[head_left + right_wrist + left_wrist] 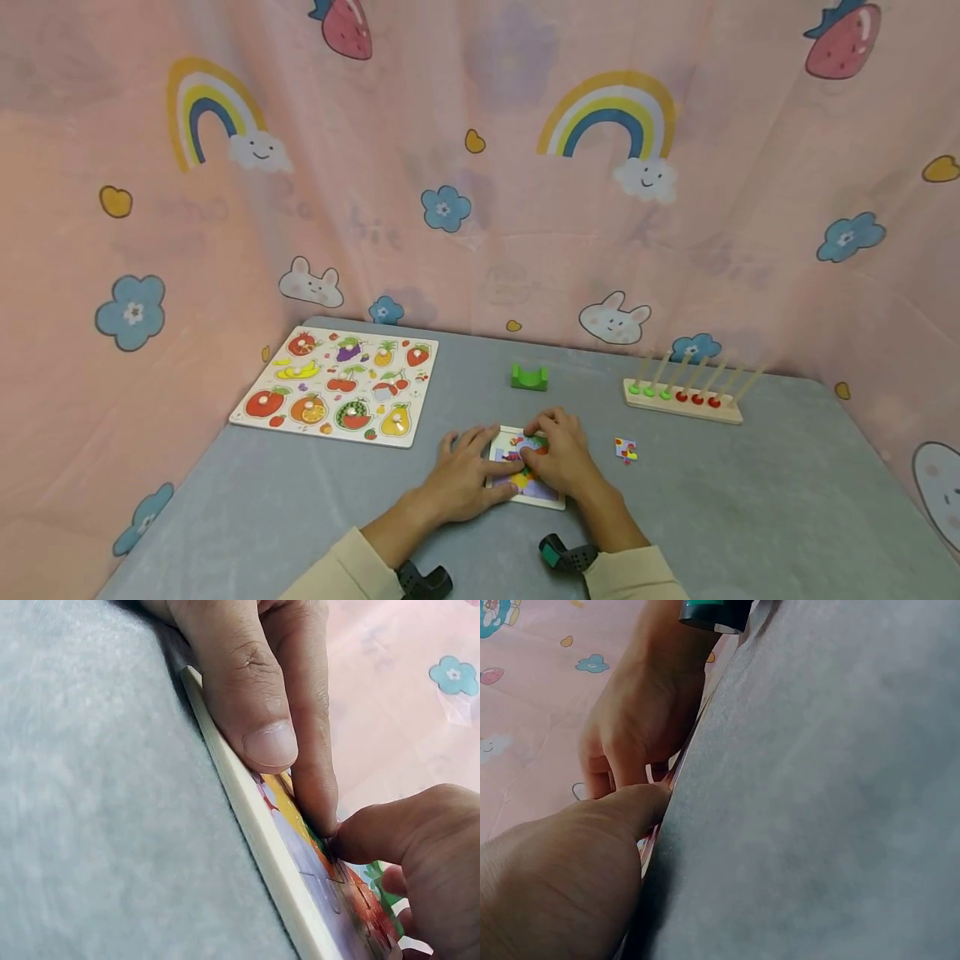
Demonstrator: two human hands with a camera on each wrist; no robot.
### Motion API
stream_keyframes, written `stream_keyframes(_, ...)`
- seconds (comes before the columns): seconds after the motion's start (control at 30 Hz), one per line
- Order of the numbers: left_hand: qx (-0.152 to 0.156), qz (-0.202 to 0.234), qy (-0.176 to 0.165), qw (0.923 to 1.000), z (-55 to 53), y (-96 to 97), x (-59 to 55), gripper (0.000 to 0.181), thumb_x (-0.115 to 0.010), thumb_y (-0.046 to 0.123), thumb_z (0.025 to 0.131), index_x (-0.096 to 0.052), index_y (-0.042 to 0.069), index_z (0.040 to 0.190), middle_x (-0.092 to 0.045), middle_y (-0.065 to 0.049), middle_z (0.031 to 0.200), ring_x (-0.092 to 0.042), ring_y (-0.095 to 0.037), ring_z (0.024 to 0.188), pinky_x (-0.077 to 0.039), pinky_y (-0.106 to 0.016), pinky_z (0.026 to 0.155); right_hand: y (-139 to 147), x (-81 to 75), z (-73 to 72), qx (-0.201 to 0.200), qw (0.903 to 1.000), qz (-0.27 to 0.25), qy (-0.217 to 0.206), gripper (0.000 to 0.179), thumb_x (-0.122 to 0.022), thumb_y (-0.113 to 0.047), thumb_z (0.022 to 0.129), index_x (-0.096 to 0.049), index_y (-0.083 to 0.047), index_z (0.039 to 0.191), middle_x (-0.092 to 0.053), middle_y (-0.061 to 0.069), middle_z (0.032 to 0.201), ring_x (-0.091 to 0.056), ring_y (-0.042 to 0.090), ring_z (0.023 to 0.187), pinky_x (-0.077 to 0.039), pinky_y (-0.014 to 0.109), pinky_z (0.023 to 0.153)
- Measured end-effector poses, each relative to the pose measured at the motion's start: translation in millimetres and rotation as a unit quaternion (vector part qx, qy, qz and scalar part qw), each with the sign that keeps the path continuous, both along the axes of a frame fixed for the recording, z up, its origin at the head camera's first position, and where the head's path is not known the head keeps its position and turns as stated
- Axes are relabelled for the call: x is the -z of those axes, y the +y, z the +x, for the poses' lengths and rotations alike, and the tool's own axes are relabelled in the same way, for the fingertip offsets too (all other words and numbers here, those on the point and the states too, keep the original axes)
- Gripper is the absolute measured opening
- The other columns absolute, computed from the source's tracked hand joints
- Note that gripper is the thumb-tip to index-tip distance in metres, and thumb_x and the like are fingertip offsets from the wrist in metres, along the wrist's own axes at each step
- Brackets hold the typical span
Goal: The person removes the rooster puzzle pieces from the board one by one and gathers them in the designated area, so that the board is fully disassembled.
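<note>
A small jigsaw puzzle in a pale wooden frame tray (551,502) lies on the grey cloth, its fruit picture mostly filled in. My left hand (467,475) rests across its left side with the fingers spread; in the right wrist view, the left thumb (259,712) and index finger press the board. On the upper right of the picture, my right hand (564,454) bends its thumb and fingers around a puzzle piece (367,900), partly hidden by the hand. The right thumb (367,832) meets the left index fingertip. One loose puzzle piece (626,450) lies right of the tray.
A large fruit peg board (337,433) lies at the back left. Behind the puzzle stands a green block (529,379) with a curved top. At the back right is a wooden peg stand (682,402) with green and red beads. A patterned pink curtain (480,267) borders the table.
</note>
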State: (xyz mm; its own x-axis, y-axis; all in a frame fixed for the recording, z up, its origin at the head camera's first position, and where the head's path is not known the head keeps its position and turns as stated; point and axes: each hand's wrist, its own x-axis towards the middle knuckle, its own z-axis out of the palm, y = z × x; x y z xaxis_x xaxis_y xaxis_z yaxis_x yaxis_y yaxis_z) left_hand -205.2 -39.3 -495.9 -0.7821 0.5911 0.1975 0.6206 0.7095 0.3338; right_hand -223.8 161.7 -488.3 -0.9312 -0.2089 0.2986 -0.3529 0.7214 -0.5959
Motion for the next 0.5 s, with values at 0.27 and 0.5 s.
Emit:
stream_keyframes(0.27, 0.003, 0.005, -0.01, 0.9999, 1.1, -0.7, -2.0, 0.037, -0.059, 0.051, 0.091, -0.064, 0.041, 0.127, -0.035, -0.011, 0.151, -0.031, -0.033, 0.135, -0.019, -0.062, 0.1, 3.2, 5.1, -0.3, -0.024, 0.9984, -0.016, 0.05, 0.024, -0.071, -0.001, 0.072, -0.07, -0.009, 0.094, -0.063, 0.0, 0.097, -0.05, 0.024, 0.095, -0.034, 0.049, 0.082)
stream_keyframes(0.5, 0.002, 0.002, -0.017, 0.9999, 1.6, -0.1, -2.8, 0.037, -0.058, 0.052, 0.092, -0.064, 0.04, 0.127, -0.035, -0.011, 0.151, -0.031, -0.033, 0.135, -0.02, -0.062, 0.1, 3.5, 5.6, 1.5, -0.024, 0.9979, -0.008, 0.059, 0.033, -0.06, 0.008, 0.071, -0.074, -0.009, 0.096, -0.06, -0.003, 0.093, -0.049, 0.022, 0.092, -0.034, 0.047, 0.08)
